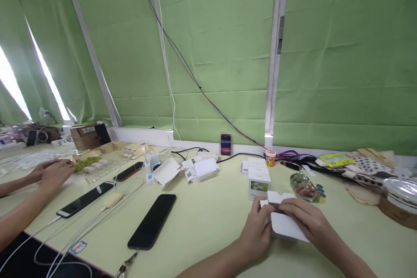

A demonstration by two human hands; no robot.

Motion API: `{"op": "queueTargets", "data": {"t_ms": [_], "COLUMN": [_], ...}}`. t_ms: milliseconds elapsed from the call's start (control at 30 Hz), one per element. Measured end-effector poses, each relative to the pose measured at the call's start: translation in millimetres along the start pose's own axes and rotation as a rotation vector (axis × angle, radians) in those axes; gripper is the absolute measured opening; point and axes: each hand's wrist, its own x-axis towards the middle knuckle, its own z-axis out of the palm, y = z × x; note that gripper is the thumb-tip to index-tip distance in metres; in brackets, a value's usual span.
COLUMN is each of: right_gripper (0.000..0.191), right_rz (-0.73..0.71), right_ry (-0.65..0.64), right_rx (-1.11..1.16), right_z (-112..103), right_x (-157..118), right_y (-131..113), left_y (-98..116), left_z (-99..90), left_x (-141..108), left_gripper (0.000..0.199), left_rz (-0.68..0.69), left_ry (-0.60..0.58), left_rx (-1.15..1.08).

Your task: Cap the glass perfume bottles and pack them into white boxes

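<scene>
At the lower right, a small white paper box (288, 225) with its flaps raised is held between both hands just above the table. My left hand (259, 230) grips its left side, thumb and fingers bent around the edge. Fingers of my right hand (302, 217) are closed over its right side and top; the inside of the box is mostly hidden. Just beyond stands a row of white printed boxes (259, 178) with a green picture on the front one. A clear packet (304, 186) with reddish contents lies to the right, beside several dark round discs (320, 190).
A black phone (152, 221), keys (126, 264) and white charging cables lie left of centre. Opened white cartons (202, 169) sit at the back. Another person's hands (54, 176) are at the far left. A round lidded container (400, 200) stands at the right edge.
</scene>
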Motion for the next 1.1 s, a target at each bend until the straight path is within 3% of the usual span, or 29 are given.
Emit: {"op": "queueTargets", "data": {"t_ms": [100, 300, 400, 533, 600, 700, 767, 900, 1100], "right_gripper": [0.021, 0.022, 0.024, 0.026, 0.03, 0.039, 0.044, 0.045, 0.035], "right_rz": [-0.017, 0.094, 0.305, 0.728, 0.871, 1.008, 1.089, 1.121, 0.996], "right_ry": [-0.011, 0.002, 0.081, 0.321, 0.398, 0.446, 0.408, 0.308, 0.335], "right_rx": [0.001, 0.086, 0.181, 0.266, 0.333, 0.469, 0.627, 0.875, 0.882], "right_z": [-0.4, 1.1, 4.0, 9.0, 11.9, 17.3, 21.2, 25.4, 20.6], "right_x": [-0.2, -3.9, -8.7, -14.4, -16.1, -18.0, -19.1, -18.8, -13.3], "right_y": [-0.8, -3.8, -1.5, 6.6, 11.5, 16.6, 17.3, 13.1, 7.0], "left_y": [0.9, -0.1, -4.3, -8.9, -9.0, -6.8, -4.6, -1.2, -2.7], "left_z": [0.1, 1.5, 4.7, 8.2, 7.5, 3.6, 0.4, -3.2, -1.4], "left_x": [1.5, 0.7, -1.2, 0.6, 3.6, 8.1, 10.0, 10.6, 9.1], "left_gripper": [0.051, 0.055, 0.059, 0.065, 0.067, 0.065, 0.06, 0.056, 0.063], "left_rz": [-0.005, -0.024, -0.057, -0.235, -0.312, -0.369, -0.375, -0.339, -0.343], "left_ry": [0.016, 0.019, 0.053, 0.187, 0.235, 0.229, 0.205, 0.165, 0.177], "left_rx": [0.005, -0.049, -0.149, -0.285, -0.351, -0.422, -0.43, -0.414, -0.413]}}
